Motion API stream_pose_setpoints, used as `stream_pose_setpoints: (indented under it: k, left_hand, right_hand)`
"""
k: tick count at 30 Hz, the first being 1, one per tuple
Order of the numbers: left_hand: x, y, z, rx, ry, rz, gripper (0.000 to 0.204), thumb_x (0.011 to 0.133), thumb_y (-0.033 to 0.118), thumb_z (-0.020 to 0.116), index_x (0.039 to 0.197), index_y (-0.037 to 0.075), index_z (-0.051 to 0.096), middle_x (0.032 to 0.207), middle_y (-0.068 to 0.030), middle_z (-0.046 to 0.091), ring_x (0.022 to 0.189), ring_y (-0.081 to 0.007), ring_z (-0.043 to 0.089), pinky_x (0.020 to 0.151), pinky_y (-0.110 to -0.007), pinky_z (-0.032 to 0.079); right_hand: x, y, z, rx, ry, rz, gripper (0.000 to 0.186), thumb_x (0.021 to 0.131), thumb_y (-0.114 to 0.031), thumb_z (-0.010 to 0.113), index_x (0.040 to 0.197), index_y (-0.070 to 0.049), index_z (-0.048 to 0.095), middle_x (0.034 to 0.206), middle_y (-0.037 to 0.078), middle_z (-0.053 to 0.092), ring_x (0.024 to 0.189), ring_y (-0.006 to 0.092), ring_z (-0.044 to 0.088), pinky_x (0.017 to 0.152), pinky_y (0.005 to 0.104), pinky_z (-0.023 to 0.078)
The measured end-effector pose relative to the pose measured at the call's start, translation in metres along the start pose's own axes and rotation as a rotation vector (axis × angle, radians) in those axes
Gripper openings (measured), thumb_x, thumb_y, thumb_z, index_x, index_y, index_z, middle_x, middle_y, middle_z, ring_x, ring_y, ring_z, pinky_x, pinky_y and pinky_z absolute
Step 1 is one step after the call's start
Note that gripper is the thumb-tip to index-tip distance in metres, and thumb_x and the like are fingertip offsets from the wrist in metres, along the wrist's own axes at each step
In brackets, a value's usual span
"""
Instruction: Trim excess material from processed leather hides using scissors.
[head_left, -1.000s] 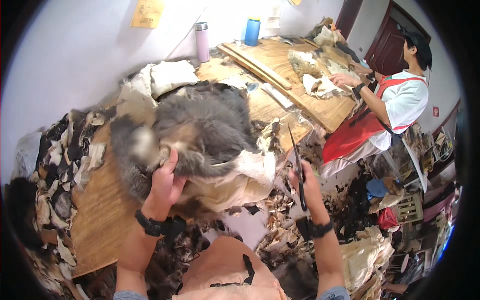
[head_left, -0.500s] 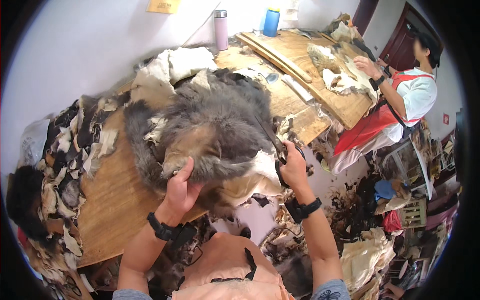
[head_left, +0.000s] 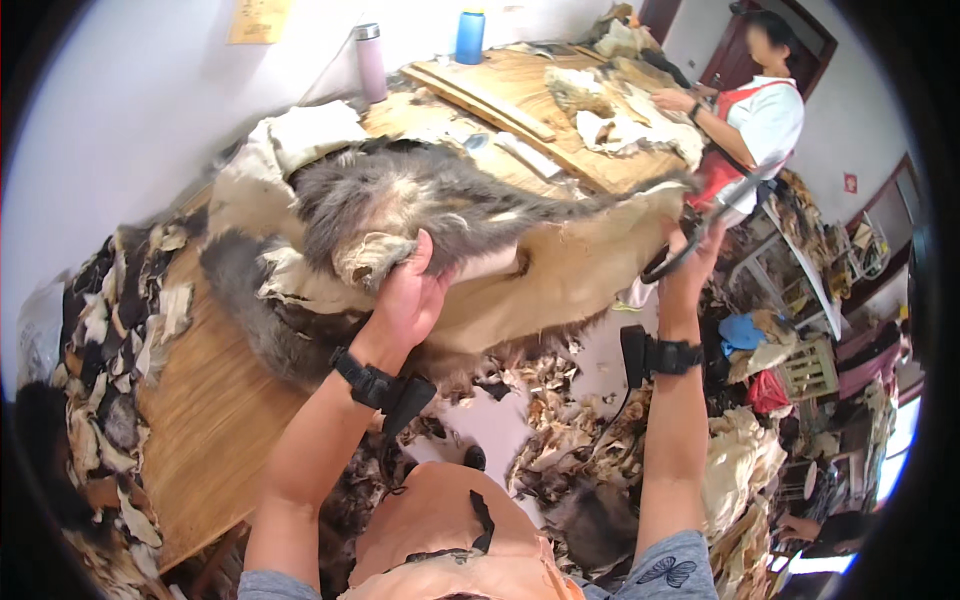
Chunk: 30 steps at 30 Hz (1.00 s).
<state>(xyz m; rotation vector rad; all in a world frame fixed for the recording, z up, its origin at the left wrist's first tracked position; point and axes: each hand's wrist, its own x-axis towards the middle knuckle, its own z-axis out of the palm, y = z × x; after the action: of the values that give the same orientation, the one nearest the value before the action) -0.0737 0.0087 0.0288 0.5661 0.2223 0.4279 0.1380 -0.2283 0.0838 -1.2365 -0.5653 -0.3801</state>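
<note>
A large grey-brown fur pelt [head_left: 430, 195] is stretched between my two hands over the front edge of the wooden table. Its pale skin side [head_left: 560, 285] faces me on the right. My left hand [head_left: 415, 300] grips the near edge, thumb on top, beside a curled pale flap. Out to the right, my right hand [head_left: 690, 270] is raised at the pelt's far corner. Black-handled scissors [head_left: 655, 273] are in that hand, a handle loop showing around the fingers. Motion blurs the blades, and the fingers' hold on the corner is partly hidden.
Fur scraps [head_left: 110, 350] are heaped on the table's left end. Wooden boards [head_left: 480, 100], a pink flask [head_left: 370, 65] and a blue bottle [head_left: 470, 38] stand or lie toward the back. A co-worker in a red apron [head_left: 735, 100] handles pelts at the far right. Scraps [head_left: 560, 420] litter the floor.
My right hand has moved up and to the right with the scissors, and the pelt's right part is now drawn out, pale side showing. My left hand has shifted right and up, still gripping. The view has turned.
</note>
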Motion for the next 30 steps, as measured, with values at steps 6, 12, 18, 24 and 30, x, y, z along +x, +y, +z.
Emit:
stream_pose_setpoints:
  k: [6, 12, 18, 24, 30]
  left_hand:
    - [-0.047, -0.01, -0.034, 0.073, 0.095, -0.133, 0.027, 0.092, 0.023, 0.053, 0.117, 0.013, 0.051, 0.116, -0.0025, 0.057, 0.107, -0.0189, 0.053, 0.09, -0.039, 0.044]
    - [-0.051, -0.001, -0.05, 0.1, 0.048, -0.121, 0.032, 0.093, 0.027, 0.049, 0.119, 0.008, 0.05, 0.115, -0.0056, 0.057, 0.106, -0.0216, 0.054, 0.092, -0.039, 0.043]
    - [-0.075, -0.031, -0.014, 0.064, -0.086, -0.112, 0.026, 0.089, 0.02, 0.058, 0.11, 0.004, 0.055, 0.107, -0.0055, 0.059, 0.104, -0.0179, 0.054, 0.094, -0.033, 0.041]
    - [-0.072, -0.057, -0.002, 0.313, 0.202, -0.193, 0.023, 0.083, 0.01, 0.065, 0.104, 0.002, 0.059, 0.106, -0.0045, 0.059, 0.097, -0.0136, 0.055, 0.086, -0.03, 0.045]
    - [-0.068, -0.052, 0.008, 0.549, 0.299, -0.039, 0.03, 0.081, 0.016, 0.069, 0.105, 0.0, 0.06, 0.107, -0.0064, 0.06, 0.096, -0.0146, 0.056, 0.083, -0.029, 0.044]
  right_hand:
    - [-0.125, -0.007, -0.098, -0.125, 0.176, 0.175, 0.053, 0.075, 0.008, 0.057, 0.124, -0.005, 0.042, 0.103, 0.005, 0.053, 0.09, 0.0155, 0.051, 0.073, 0.0263, 0.043]
    - [-0.205, -0.027, -0.112, -0.228, -0.134, 0.519, 0.031, 0.083, -0.002, 0.054, 0.114, -0.005, 0.049, 0.089, 0.002, 0.059, 0.078, 0.0078, 0.05, 0.072, 0.0207, 0.04]
    - [-0.239, -0.039, -0.08, -0.328, -0.565, 0.634, 0.039, 0.084, -0.024, 0.058, 0.115, -0.004, 0.047, 0.087, 0.004, 0.06, 0.074, 0.0112, 0.053, 0.067, 0.027, 0.045]
    - [-0.24, -0.058, -0.044, -0.237, -0.957, 0.686, 0.057, 0.089, -0.049, 0.045, 0.121, -0.002, 0.04, 0.094, 0.011, 0.058, 0.076, 0.0158, 0.055, 0.067, 0.0295, 0.045]
    - [-0.239, -0.043, -0.03, -0.15, -1.108, 0.799, 0.054, 0.092, -0.046, 0.042, 0.12, 0.001, 0.04, 0.094, 0.018, 0.057, 0.09, 0.0285, 0.058, 0.081, 0.0373, 0.043]
